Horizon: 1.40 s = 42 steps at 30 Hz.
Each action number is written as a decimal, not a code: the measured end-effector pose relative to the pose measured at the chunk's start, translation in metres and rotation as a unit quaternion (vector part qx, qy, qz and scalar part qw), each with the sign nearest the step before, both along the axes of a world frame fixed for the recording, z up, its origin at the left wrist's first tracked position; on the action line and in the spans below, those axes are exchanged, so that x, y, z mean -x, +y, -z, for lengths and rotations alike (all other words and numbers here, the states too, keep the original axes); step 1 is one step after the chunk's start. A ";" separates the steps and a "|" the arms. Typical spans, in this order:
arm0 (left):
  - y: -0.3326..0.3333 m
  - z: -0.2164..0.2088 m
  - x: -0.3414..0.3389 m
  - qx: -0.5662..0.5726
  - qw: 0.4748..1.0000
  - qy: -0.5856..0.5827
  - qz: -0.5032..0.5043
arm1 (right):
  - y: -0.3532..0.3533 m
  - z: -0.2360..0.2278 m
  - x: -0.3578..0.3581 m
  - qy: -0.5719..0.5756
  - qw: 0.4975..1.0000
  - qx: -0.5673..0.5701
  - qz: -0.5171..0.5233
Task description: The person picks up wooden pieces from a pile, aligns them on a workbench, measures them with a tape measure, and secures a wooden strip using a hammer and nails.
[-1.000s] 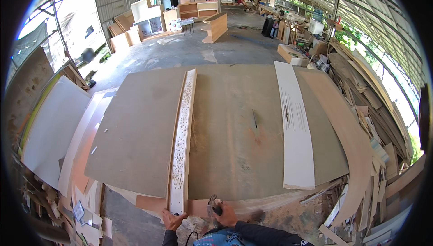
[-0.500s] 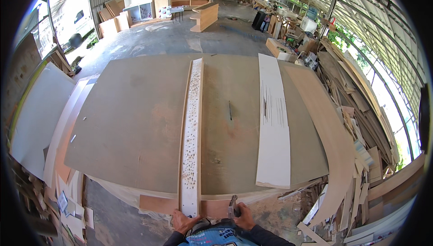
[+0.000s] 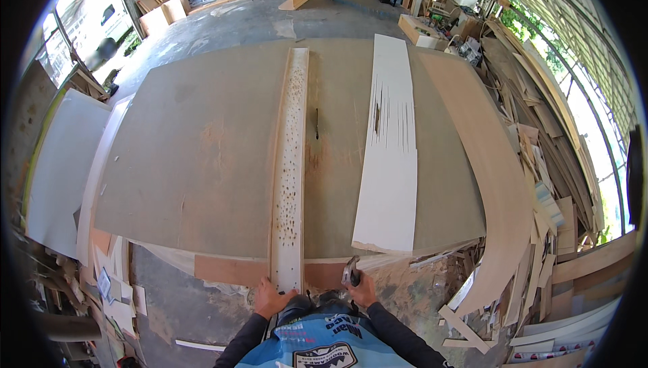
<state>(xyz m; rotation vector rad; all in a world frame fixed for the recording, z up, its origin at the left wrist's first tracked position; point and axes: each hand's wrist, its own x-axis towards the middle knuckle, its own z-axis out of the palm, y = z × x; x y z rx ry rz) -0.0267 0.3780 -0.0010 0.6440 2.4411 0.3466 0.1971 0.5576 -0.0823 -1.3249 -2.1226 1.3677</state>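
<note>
My left hand (image 3: 271, 298) is closed on the near end of a long, narrow white board (image 3: 287, 233) with raised wooden side edges and many small pits or specks along it. This board lies lengthwise over the large table panel (image 3: 182, 186), its near end passing above a reddish-brown plank (image 3: 229, 268). In my right hand (image 3: 363, 290), right of the board's end, is a grey metal hand tool (image 3: 351, 272) of a kind I cannot make out. Its head points up, near the panel's front edge.
Right of the board lies a white strip (image 3: 388, 186) with long splits, and a thin dark stick (image 3: 316, 124) sits between them. A light brown strip (image 3: 496, 186) runs down the right side. Stacked offcuts (image 3: 540, 132) crowd the right; white sheets (image 3: 64, 165) lean at left.
The view tilts downward, showing more of my shirt. The pitted board now lies closer to the dark stick and the split white strip. My left hand stays at its end, the tool in my right.
</note>
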 end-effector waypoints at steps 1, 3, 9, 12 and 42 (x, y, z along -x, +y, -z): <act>-0.001 0.001 0.004 -0.010 1.000 -0.009 -0.003 | 0.001 0.000 0.001 0.018 1.000 0.012 0.010; -0.003 0.001 0.013 -0.030 0.999 -0.028 -0.006 | 0.002 0.000 0.002 0.053 0.997 0.034 0.033; -0.010 0.034 0.035 -0.170 0.942 -0.206 -0.201 | 0.012 -0.005 0.007 0.011 1.000 -0.009 0.021; -0.014 0.024 0.053 -0.125 0.951 -0.254 -0.127 | 0.007 0.004 0.007 0.013 0.998 -0.056 0.039; 0.126 -0.081 0.117 -0.373 0.868 -0.317 -0.084 | 0.026 -0.039 0.017 -0.134 0.987 -0.073 -0.041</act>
